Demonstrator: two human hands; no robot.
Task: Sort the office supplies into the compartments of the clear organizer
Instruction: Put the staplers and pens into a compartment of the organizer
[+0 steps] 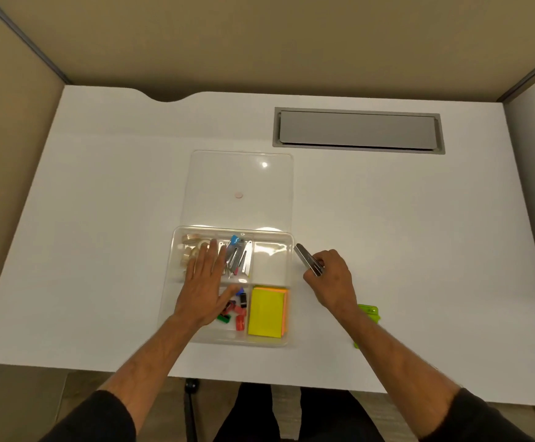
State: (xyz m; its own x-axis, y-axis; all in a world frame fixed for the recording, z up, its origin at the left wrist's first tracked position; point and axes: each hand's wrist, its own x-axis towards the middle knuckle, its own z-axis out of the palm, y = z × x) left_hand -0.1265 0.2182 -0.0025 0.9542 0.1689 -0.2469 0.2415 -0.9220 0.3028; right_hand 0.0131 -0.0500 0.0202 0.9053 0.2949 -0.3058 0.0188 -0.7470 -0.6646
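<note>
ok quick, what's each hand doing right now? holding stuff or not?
Left hand: open, fingers straight, flat over the clear organizer, holding nothing.
Right hand: closed around a bundle of metal clips, just right of the organizer.

Left hand (pixel 207 285) flat, fingers straight and spread, palm down, right hand (pixel 330 279) curled in a grip

A white table (pixel 100 193) stands boxed in by tan partitions (pixel 260 36) with grey trim; a grey cable hatch (pixel 358 130) sits flush in its far right part; the rear edge has a curved notch (pixel 167 97); pale floor (pixel 78 384) shows below.
</note>
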